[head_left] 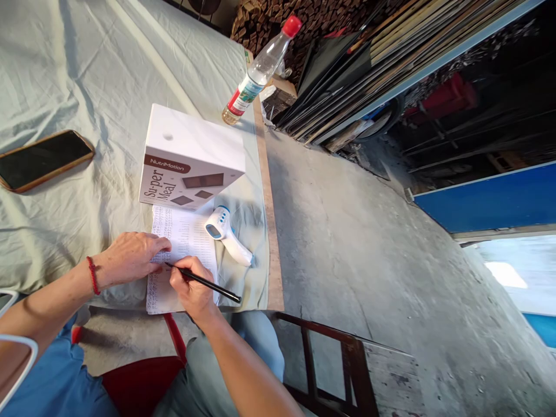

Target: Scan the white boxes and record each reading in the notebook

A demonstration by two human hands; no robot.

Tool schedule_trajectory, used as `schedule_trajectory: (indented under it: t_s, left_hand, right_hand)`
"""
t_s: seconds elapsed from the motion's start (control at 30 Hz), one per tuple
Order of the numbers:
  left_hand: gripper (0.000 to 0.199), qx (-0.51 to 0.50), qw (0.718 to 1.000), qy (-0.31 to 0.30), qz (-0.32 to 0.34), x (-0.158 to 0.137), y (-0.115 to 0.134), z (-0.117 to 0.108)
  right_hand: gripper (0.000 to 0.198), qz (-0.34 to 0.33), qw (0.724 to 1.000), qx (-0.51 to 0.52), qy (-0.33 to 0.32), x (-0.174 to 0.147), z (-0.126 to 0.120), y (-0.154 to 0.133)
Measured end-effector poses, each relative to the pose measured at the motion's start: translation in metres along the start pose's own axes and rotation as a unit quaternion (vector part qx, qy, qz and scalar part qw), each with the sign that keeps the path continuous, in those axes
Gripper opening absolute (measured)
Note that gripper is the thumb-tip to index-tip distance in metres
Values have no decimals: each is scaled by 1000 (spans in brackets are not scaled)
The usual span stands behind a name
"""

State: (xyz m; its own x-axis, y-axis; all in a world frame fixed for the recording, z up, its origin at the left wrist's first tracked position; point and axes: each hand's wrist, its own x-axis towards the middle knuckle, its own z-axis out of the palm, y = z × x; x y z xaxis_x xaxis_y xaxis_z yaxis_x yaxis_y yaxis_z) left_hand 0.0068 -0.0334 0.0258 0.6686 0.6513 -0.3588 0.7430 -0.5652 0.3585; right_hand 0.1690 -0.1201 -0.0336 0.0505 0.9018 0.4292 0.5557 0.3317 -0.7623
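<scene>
My right hand [192, 284] is closed around a black pen [212, 285], its tip down at a sheet of paper [182, 231] that carries printed lines and dense handwriting along its left side. My left hand [134, 255], with a red cord at the wrist, rests on the sheet's left edge, fingers stretched toward the pen tip and holding nothing. Just right of the sheet lies a white and blue infrared thermometer [228, 234]. A white and brown box [193, 153] marked "NutriMotion" stands behind the paper, hiding its far end.
A smartphone [46, 159] lies on the pale cloth [99, 75] at the left. Near the table's right edge stands a clear bottle [256, 78] with a red cap. A dark wooden frame [330, 359] is beside my knee, above the concrete floor [347, 243].
</scene>
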Motion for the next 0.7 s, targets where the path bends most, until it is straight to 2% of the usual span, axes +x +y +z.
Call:
schedule_trajectory:
  t_s: [0.7]
  left_hand:
    - [29, -8, 1000, -12, -9, -1, 2, -3]
  right_hand:
    - [12, -6, 1000, -1, 9, 0, 1, 1]
